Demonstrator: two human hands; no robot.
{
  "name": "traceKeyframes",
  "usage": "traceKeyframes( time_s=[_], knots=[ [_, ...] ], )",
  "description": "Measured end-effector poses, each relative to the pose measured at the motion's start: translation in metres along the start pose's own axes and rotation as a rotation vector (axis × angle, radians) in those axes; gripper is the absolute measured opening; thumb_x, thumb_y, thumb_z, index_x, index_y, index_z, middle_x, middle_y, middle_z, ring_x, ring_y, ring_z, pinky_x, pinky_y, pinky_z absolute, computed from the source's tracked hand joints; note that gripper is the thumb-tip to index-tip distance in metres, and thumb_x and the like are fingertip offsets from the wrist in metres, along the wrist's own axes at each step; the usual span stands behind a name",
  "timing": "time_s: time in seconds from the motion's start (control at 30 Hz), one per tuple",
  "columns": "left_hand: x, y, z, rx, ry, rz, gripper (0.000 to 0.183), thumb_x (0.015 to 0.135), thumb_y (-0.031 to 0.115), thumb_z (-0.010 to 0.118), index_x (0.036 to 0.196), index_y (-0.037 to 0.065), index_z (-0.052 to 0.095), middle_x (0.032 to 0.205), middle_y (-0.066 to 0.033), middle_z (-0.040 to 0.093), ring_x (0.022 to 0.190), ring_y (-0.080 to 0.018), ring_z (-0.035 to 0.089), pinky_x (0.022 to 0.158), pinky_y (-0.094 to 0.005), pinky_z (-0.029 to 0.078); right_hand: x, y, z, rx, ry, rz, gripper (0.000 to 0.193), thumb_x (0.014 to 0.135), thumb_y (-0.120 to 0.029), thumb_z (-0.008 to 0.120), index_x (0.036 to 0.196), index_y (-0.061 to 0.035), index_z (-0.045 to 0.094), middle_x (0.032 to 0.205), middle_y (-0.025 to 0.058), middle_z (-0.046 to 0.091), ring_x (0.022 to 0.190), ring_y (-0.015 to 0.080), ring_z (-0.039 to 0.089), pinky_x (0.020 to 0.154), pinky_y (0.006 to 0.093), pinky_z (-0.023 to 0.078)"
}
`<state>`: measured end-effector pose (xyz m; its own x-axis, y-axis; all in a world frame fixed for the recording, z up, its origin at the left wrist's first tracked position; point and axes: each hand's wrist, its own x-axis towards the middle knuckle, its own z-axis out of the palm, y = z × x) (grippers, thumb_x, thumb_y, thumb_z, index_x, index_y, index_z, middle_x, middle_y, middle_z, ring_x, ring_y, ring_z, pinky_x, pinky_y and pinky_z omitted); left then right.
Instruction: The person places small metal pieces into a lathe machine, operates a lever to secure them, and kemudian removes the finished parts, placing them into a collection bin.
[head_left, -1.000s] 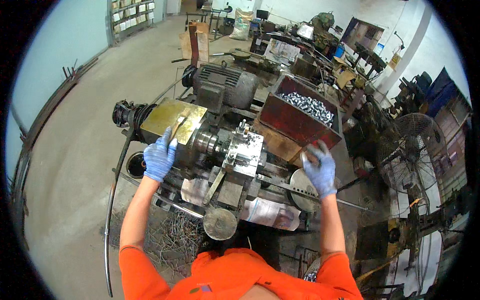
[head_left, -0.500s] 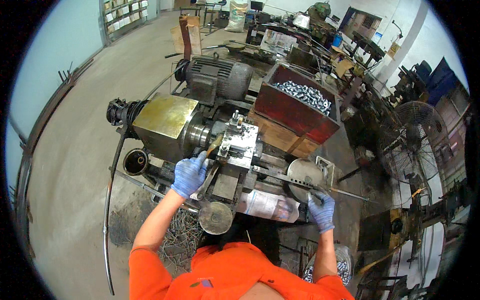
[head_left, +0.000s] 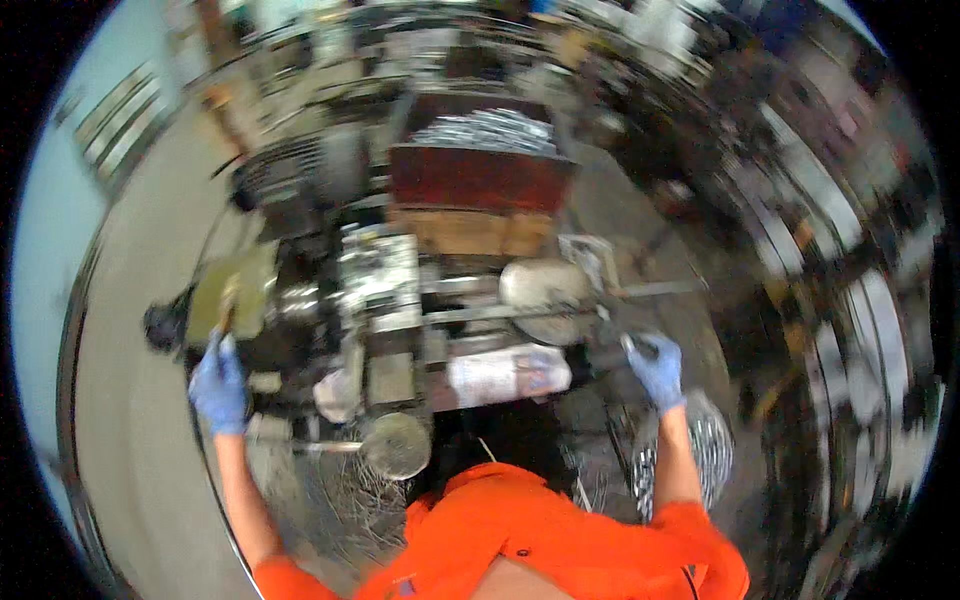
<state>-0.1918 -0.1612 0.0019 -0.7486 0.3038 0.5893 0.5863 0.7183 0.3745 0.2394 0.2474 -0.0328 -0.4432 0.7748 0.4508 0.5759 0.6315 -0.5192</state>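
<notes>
My left hand [head_left: 219,388], in a blue knit glove, grips a small brush [head_left: 230,305] pointing upward over the yellowish cover of the headstock [head_left: 228,290] on a small lathe. To the right of that cover sits the shiny tool block [head_left: 380,275], blurred by motion. My right hand [head_left: 656,372], gloved in blue too, hangs right of the perforated lever bar [head_left: 500,312], apart from it. Its fingers are curled, with a small pale spot at their tips that I cannot make out. Below it stands a round container of metal parts [head_left: 715,450].
Behind the lathe, a dark red bin [head_left: 480,180] full of shiny metal parts rests on a wooden block [head_left: 470,232]. A motor [head_left: 295,175] stands at the back left. A round disc [head_left: 395,447] sticks out in front. Metal shavings [head_left: 350,500] litter the floor.
The view has swung right and blurred. My left hand has carried the brush left from beside the tool block to the headstock cover. My right hand has come off the lever bar.
</notes>
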Motion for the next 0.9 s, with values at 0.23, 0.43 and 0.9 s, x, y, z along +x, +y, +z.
traceKeyframes(
  time_s=[0.23, 0.43, 0.9],
  knots=[
    [0.013, -0.065, 0.004, -0.025, -0.254, -0.046, 0.047, 0.093, 0.038, 0.042, 0.124, 0.003, 0.05, 0.118, -0.0138, 0.056, 0.096, -0.0216, 0.057, 0.075, -0.0346, 0.047, -0.044, 0.117, -0.074, -0.128, 0.013, 0.655, 0.049, 0.072, -0.046, 0.066, 0.084, 0.0011, 0.067, 0.085, 0.0176, 0.066, 0.082, 0.0301, 0.064, 0.077, 0.0354, 0.048],
    [0.012, -0.027, -0.017, -0.2, -0.152, -0.107, 0.045, 0.095, 0.035, 0.037, 0.133, 0.011, 0.04, 0.131, -0.0146, 0.045, 0.1, -0.0269, 0.053, 0.082, -0.0337, 0.04, -0.141, 0.214, -0.087, -0.542, -0.42, 0.966, 0.068, 0.068, -0.061, 0.059, 0.099, 0.0004, 0.063, 0.1, 0.022, 0.062, 0.095, 0.033, 0.06, 0.085, 0.0381, 0.046],
    [-0.01, -0.03, -0.068, -0.061, -0.156, -0.209, 0.045, 0.092, 0.037, 0.045, 0.118, 0.002, 0.053, 0.098, -0.0125, 0.061, 0.076, -0.0199, 0.057, 0.062, -0.0315, 0.046, -0.121, 0.252, -0.02, -0.788, -0.867, 0.63, 0.061, 0.076, -0.056, 0.052, 0.102, -0.0026, 0.063, 0.105, 0.0179, 0.061, 0.099, 0.0305, 0.058, 0.088, 0.0379, 0.044]
  ],
)
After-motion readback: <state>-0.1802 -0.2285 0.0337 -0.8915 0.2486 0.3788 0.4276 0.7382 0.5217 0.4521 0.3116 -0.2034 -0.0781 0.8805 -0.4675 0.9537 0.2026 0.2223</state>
